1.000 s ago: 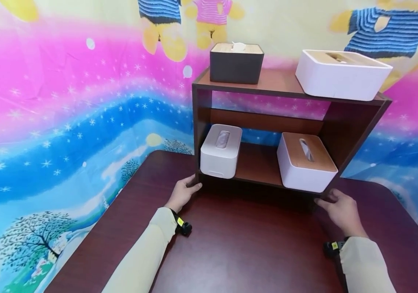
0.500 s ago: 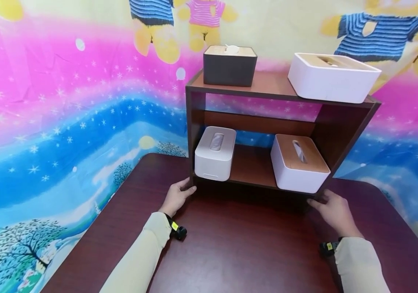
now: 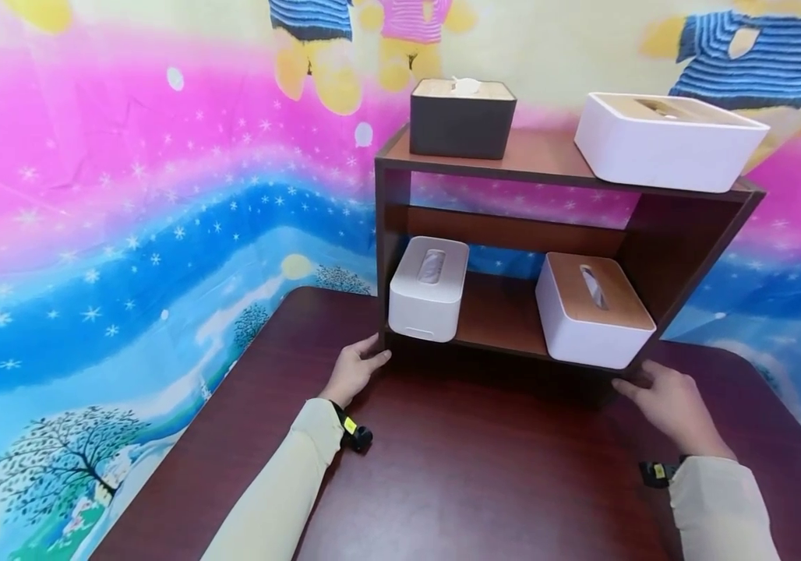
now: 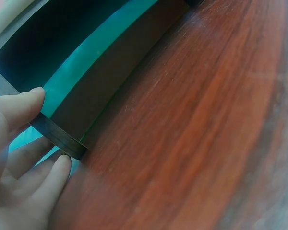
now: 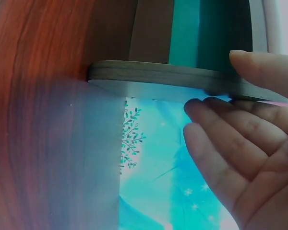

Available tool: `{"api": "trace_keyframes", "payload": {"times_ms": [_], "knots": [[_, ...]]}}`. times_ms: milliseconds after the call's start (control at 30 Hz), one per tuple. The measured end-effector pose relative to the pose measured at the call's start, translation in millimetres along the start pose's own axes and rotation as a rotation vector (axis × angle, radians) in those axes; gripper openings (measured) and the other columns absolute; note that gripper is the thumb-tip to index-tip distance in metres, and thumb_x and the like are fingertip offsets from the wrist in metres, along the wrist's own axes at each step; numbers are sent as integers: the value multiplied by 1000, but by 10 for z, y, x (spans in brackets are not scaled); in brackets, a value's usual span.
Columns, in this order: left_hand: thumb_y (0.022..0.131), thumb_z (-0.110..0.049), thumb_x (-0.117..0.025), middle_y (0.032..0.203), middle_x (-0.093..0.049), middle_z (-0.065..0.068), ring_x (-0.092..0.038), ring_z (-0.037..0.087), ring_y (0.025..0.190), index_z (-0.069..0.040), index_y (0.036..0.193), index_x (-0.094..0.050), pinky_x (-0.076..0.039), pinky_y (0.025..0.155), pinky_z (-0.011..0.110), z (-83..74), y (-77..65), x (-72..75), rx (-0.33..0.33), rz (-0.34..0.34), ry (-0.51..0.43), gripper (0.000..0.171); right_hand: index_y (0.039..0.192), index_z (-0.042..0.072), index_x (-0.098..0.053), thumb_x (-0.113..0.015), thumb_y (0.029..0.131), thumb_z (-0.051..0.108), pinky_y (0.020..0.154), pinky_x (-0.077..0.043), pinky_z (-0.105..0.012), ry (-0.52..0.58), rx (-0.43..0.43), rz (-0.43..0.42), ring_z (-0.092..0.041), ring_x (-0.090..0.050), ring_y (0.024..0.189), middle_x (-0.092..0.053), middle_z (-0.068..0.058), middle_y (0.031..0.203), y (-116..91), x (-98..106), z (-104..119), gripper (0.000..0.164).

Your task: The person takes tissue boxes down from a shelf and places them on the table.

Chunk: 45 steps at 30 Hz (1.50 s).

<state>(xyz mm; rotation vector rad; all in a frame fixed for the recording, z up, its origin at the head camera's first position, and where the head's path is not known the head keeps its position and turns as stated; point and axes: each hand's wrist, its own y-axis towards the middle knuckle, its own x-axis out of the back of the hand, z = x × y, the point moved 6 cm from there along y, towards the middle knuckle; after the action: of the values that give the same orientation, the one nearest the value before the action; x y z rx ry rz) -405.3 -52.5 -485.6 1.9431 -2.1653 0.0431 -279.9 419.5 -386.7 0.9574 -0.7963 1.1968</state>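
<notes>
A dark brown two-tier shelf (image 3: 544, 152) stands on the table, tissue boxes on both its tiers. At the foot of its left side panel, my left hand (image 3: 354, 372) grips the panel. In the left wrist view, the thumb lies on the inner side of that panel (image 4: 60, 136) and the fingers reach behind it. My right hand (image 3: 670, 401) holds the lower right side panel likewise. The right wrist view has its thumb at the inner side of the panel edge (image 5: 149, 72), with the fingers along the outer side.
The upper tier carries a black tissue box (image 3: 462, 125) and a large white one with a wooden lid (image 3: 670, 152). Below are a plain white tissue box (image 3: 425, 312) and a wood-lidded one (image 3: 593, 335). A patterned cloth (image 3: 127, 195) hangs behind the reddish-brown table (image 3: 499, 467).
The head view swings slightly and comes back. Both hands stay at the shelf's lower sides, and the right wrist has shifted a little outward.
</notes>
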Motion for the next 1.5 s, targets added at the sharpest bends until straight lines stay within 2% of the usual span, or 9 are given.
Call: {"api": "trace_keyframes", "payload": {"times_ms": [200,333,533,933,1000,1033,1167,1233,1500], "knots": [[79,-25,-68,120,-55,-6,-50,10,107,-30,122,-55,-46,80,32,-19,9,-40,-4,-6,-5,45,104,4,-55,-60,82,42,55,-46,-44,7,-19,-51,-29,-55,73,-61,-17,87,-53,137,17,45],[79,-26,-68,119,-55,-8,-49,9,109,-32,121,-55,-44,84,33,-12,14,-49,2,-6,5,44,119,2,-51,-58,82,46,64,-44,-55,12,-41,-72,-39,-53,89,-56,-25,106,-85,251,68,58],[79,-26,-68,118,-54,-11,-45,8,113,-35,119,-56,-42,87,34,29,40,6,6,-26,26,43,132,4,-43,-51,82,54,74,-38,-61,31,-77,-135,-44,-45,101,-49,-26,118,-67,415,141,71],[79,-28,-68,123,-51,-9,-39,11,119,-34,122,-54,-36,93,38,37,26,102,9,-43,55,45,126,17,-54,-52,87,36,73,-42,-56,101,-30,-424,-38,-52,103,-54,-16,119,-5,924,423,43],[78,-31,-68,124,-51,-9,-39,12,119,-33,122,-54,-36,94,38,32,8,98,12,-40,53,46,123,21,-56,-53,87,35,75,-46,-46,103,-24,-504,-33,-52,105,-56,-11,117,-24,1002,459,39],[78,-31,-68,123,-51,-8,-39,12,119,-33,123,-54,-36,94,37,30,-1,94,14,-40,52,47,122,22,-58,-54,87,34,83,-43,-44,110,-2,-550,-31,-52,105,-58,-11,115,-39,1043,482,37],[78,-32,-68,123,-52,-8,-40,11,118,-31,123,-54,-37,93,37,9,-18,62,6,-31,51,47,117,24,-62,-56,86,32,85,-39,-26,98,65,-710,-23,-55,102,-62,-5,110,-91,1189,561,33],[79,-30,-68,122,-52,-8,-41,11,117,-31,123,-54,-37,92,37,8,-14,43,3,-27,47,46,116,24,-62,-56,86,31,91,-36,-28,93,97,-754,-21,-55,102,-62,-3,110,-104,1249,602,32],[80,-26,-67,120,-54,-10,-43,9,115,-33,122,-55,-38,92,35,5,9,-18,-3,-20,33,44,115,22,-63,-59,84,30,87,-40,-41,88,217,-845,-25,-56,100,-61,-4,111,-106,1467,727,32]]}}
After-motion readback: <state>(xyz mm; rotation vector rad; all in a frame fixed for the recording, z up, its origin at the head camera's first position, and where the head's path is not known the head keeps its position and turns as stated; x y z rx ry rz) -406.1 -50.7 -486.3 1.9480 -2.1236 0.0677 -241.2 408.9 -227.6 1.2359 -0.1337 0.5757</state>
